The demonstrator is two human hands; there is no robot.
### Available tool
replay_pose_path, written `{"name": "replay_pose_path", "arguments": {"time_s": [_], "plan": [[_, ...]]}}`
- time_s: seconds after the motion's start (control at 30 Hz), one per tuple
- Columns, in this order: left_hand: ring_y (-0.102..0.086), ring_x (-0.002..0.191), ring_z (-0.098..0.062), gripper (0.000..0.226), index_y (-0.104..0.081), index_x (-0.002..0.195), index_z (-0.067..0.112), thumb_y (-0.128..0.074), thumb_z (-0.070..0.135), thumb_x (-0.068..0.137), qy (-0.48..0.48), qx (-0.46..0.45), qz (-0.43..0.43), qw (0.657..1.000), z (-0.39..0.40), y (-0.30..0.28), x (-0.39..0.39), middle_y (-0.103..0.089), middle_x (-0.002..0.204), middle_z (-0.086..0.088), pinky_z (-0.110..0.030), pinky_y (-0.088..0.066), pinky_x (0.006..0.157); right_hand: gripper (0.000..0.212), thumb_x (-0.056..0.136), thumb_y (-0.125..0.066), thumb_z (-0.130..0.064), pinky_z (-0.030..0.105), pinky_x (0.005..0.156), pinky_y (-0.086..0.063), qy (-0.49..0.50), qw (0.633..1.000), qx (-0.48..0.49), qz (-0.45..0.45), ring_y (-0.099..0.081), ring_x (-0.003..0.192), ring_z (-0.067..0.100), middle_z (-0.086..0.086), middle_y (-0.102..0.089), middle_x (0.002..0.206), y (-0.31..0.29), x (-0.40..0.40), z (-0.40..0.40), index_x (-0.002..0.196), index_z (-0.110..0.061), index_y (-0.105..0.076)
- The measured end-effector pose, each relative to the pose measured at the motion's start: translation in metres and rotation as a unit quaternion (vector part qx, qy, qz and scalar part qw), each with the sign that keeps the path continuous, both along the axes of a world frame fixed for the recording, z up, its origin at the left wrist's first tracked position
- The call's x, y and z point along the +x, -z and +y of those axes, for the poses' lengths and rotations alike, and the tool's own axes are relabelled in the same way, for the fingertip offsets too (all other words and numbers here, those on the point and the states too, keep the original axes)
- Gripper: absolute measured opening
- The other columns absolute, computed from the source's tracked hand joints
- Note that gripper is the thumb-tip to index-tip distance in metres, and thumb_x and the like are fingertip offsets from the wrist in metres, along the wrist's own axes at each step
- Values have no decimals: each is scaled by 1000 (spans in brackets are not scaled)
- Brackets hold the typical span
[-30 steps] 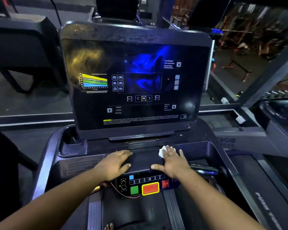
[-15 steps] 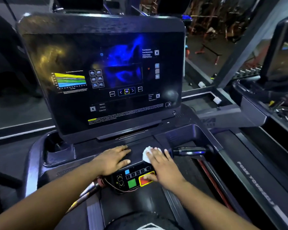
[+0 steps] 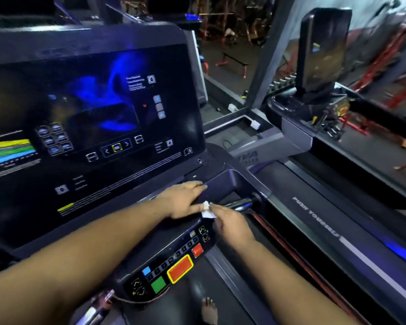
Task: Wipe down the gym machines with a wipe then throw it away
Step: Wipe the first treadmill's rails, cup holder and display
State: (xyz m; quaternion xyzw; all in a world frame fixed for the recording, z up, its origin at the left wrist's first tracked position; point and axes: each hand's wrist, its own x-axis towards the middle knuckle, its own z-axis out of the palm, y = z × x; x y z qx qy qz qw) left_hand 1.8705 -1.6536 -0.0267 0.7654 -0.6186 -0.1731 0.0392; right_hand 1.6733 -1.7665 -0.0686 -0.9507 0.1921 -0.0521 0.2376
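Below the big dark touchscreen (image 3: 89, 127), my right hand (image 3: 232, 227) has slid the small white wipe (image 3: 207, 211) rightward off the black console shelf (image 3: 217, 187), so that patch looks done. It pinches the wipe, fingers curled; my left hand (image 3: 185, 198) rests flat, relaxed, just beside.
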Motion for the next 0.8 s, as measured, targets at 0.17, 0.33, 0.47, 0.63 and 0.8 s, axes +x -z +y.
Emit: {"name": "replay_pose_path", "arguments": {"time_s": [0.17,0.33,0.47,0.63,0.8], "plan": [[-21,155,-22,83,-19,163,20,-40,67,99,-10,7,29,999,-25,15,-3,-16,170,-5,-39,-25,124,57,88,-72,-21,26,113,-41,89,996,-20,-1,-49,138,8,-10,-51,151,31,-3,-27,142,-33,-57],[-18,156,-17,93,-19,163,23,-31,80,90,1,13,79,997,-6,43,-18,-14,171,0,-37,-23,124,53,98,-57,-9,20,121,-6,9,999,-1,33,-34,149,20,3,-42,158,47,0,-44,150,-18,-49],[-12,156,-9,110,-20,163,26,-21,97,78,-60,-19,138,988,22,61,-20,-10,171,9,-38,-20,126,50,105,-44,-25,34,127,-9,-57,998,-5,0,-27,152,23,7,-39,160,53,-10,-46,153,-11,-42],[1,153,-2,111,-14,163,30,-20,99,76,-131,-19,154,979,29,70,-31,-1,168,17,-42,-5,129,72,102,-30,-62,35,127,-6,-96,995,-39,-16,-5,155,10,0,-21,166,65,-25,-65,159,-17,-30],[5,157,-10,122,-12,164,23,-15,101,71,-132,9,99,986,-11,65,-40,-2,172,4,-46,5,128,95,92,-22,-80,39,126,2,25,999,-18,-10,3,157,20,5,-12,169,80,-32,-89,161,-15,-21]]}}
